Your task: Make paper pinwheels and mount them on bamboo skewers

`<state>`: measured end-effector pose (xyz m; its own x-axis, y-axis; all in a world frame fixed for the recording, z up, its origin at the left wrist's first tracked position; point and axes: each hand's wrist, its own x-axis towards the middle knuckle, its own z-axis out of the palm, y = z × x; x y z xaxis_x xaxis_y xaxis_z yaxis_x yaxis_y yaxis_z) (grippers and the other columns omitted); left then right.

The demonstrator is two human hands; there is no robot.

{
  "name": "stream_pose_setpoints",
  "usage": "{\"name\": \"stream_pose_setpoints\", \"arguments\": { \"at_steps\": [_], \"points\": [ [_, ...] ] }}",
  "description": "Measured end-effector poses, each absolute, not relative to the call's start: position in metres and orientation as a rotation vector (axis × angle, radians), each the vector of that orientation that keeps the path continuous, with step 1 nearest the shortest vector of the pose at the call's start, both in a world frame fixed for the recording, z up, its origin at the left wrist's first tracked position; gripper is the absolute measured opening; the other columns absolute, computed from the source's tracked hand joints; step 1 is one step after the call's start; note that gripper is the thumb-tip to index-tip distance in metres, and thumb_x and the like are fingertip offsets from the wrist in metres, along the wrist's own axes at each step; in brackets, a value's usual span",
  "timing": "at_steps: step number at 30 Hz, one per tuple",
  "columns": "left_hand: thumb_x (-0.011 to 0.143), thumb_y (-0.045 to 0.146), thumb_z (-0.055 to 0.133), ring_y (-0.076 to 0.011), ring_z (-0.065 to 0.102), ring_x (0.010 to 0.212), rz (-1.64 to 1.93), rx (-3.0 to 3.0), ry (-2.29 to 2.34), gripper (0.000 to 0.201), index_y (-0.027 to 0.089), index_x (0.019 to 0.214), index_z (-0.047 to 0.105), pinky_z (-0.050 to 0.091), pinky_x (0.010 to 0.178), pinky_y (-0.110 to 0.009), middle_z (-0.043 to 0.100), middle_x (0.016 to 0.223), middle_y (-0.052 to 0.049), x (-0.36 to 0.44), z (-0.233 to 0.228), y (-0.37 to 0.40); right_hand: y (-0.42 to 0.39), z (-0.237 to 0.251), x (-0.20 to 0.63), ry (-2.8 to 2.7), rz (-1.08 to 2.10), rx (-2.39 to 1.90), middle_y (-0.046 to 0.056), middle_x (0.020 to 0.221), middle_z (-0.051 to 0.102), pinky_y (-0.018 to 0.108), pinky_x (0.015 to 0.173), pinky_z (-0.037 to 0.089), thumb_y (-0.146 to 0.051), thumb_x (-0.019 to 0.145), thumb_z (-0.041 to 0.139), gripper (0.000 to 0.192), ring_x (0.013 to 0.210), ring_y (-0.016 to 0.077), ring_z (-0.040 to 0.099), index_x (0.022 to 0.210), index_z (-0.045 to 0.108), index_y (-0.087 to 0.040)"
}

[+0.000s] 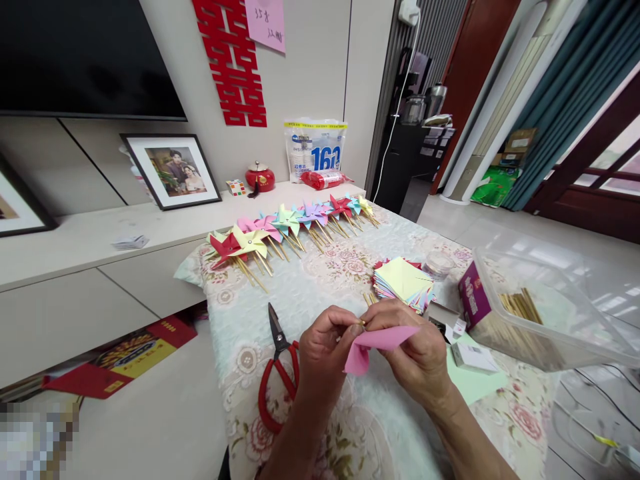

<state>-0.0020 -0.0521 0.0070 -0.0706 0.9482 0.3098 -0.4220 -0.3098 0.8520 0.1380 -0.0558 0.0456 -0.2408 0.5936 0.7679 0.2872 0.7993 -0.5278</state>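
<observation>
My left hand (323, 350) and my right hand (417, 357) meet over the near part of the table, pinching a folded pink paper piece (373, 345) between their fingertips. A thin wooden stick end (361, 323) shows where the fingers meet. Red-handled scissors (277, 373) lie just left of my left hand. A stack of coloured paper squares (404, 282) sits behind my right hand. A row of finished paper pinwheels on sticks (290, 230) lies along the far side of the table.
A clear plastic box (550, 313) holding wooden sticks stands at the right, with a purple carton (473, 300) beside it. The table has a floral lace cloth (320, 280). A low cabinet (75, 240) with photo frames stands at the left.
</observation>
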Motion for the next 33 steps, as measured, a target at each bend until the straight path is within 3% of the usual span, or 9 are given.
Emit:
{"name": "stream_pose_setpoints", "arguments": {
  "at_steps": [33],
  "points": [
    [0.087, 0.015, 0.066, -0.0134, 0.060, 0.074, 1.697, 1.464, 0.819, 0.006, 0.020, 0.084, 0.070, 0.045, 0.067, -0.024, 0.064, 0.080, -0.001, -0.0050, 0.0077, -0.0565, -0.0535, 0.0417, 0.1364, -1.753, 0.335, -0.686, 0.004, 0.083, 0.069, 0.032, 0.075, 0.052, -0.003, 0.086, 0.058, 0.020, 0.081, 0.0175, 0.066, 0.091, 0.066, -0.021]
  ]
}}
